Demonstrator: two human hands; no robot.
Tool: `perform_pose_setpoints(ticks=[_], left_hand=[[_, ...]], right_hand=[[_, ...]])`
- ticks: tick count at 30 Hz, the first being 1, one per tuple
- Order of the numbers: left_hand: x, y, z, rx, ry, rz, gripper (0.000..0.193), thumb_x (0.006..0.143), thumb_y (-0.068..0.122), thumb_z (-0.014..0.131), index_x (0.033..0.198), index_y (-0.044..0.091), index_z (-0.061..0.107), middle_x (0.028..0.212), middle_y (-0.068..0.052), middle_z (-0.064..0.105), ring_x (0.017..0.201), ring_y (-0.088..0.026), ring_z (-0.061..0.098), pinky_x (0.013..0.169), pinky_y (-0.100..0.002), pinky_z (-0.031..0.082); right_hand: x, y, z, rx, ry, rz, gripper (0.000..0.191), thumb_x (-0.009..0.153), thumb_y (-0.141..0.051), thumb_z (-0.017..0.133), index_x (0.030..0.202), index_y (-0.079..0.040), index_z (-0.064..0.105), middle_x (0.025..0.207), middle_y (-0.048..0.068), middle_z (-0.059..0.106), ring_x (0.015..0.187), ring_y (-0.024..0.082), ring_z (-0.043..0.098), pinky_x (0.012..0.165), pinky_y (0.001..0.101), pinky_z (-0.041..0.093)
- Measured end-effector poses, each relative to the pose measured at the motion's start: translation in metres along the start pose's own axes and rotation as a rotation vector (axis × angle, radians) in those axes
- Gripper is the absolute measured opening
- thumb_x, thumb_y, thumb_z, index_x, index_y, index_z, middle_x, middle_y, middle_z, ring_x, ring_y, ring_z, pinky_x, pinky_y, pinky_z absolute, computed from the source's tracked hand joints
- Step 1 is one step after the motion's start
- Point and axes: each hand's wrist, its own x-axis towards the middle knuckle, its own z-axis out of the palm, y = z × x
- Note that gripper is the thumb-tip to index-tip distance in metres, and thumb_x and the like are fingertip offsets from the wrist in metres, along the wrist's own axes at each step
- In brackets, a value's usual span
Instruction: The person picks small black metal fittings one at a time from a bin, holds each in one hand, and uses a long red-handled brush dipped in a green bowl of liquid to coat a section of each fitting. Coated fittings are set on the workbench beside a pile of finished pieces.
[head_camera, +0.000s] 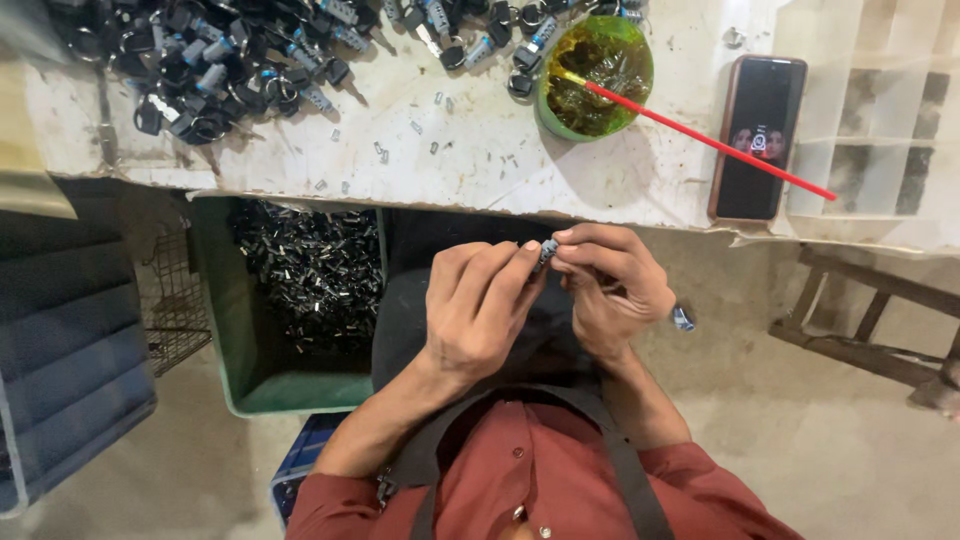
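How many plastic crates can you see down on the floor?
3: a green crate of small dark metal parts under the bench, a grey-blue crate at far left, a blue crate corner beside the person's arm. Others may be hidden.

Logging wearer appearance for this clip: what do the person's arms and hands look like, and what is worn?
Both hands, left hand and right hand, are bare: no gloves, rings or watch visible. Forearms are uncovered; rust-red buttoned shirt sleeves are pushed up near the elbows. Dark shoulder straps cross the chest.

Left hand, right hand: fingertips pinched together.

Rolled red sleeves, dark straps
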Motion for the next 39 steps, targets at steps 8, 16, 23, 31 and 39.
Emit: perform_pose_setpoints(ticks=[8, 16, 23, 31, 39], left_hand=[[0.002, -0.003, -0.003, 0.089, 0.010, 0.109, 0.026, 0.092, -0.003, 0.085, 0.113, -0.005, 0.070, 0.105, -0.012, 0.066, 0.092, -0.026, 0.063, 0.080, -0.037, 0.053], [0.010, -0.010, -0.009, 0.194, 0.051, 0.110, 0.026, 0.092, 0.012, 0.087, 0.111, 0.002, 0.073, 0.102, -0.004, 0.069, 0.088, -0.023, 0.063, 0.077, -0.037, 0.050], [0.013, -0.016, -0.006, -0.041, -0.045, -0.109, 0.035, 0.089, -0.002, 0.080, 0.122, -0.003, 0.070, 0.108, -0.009, 0.073, 0.096, -0.025, 0.069, 0.086, -0.036, 0.055], [0.016, -0.017, -0.014, -0.049, 0.032, -0.287, 0.035, 0.084, -0.001, 0.086, 0.116, 0.001, 0.071, 0.104, -0.011, 0.071, 0.094, -0.028, 0.066, 0.086, -0.036, 0.054], [0.005, -0.008, -0.008, -0.274, -0.008, -0.303, 0.036, 0.084, -0.001, 0.085, 0.116, 0.000, 0.069, 0.108, -0.013, 0.071, 0.102, -0.027, 0.072, 0.089, -0.034, 0.060]], right_hand=[[0.001, -0.013, -0.001, -0.120, -0.020, 0.024, 0.014, 0.090, 0.012, 0.076, 0.098, 0.004, 0.067, 0.106, 0.016, 0.071, 0.076, 0.009, 0.065, 0.061, 0.0205, 0.052], [0.018, 0.004, -0.021, 0.392, 0.128, 0.478, 0.017, 0.095, 0.011, 0.068, 0.102, -0.001, 0.057, 0.101, 0.021, 0.073, 0.055, 0.008, 0.053, 0.046, 0.0213, 0.038], [0.051, 0.013, -0.022, 0.585, 0.308, 0.502, 0.008, 0.101, 0.000, 0.065, 0.106, -0.003, 0.060, 0.099, 0.016, 0.072, 0.048, 0.006, 0.044, 0.040, 0.0216, 0.031], [0.032, 0.007, -0.006, 0.167, 0.047, 0.397, 0.009, 0.104, 0.003, 0.067, 0.112, 0.005, 0.068, 0.102, 0.014, 0.075, 0.066, 0.004, 0.053, 0.057, 0.0194, 0.043], [0.009, 0.001, 0.004, 0.225, -0.022, 0.297, 0.012, 0.100, 0.010, 0.066, 0.108, 0.000, 0.069, 0.108, 0.014, 0.074, 0.072, 0.006, 0.060, 0.060, 0.0196, 0.049]])
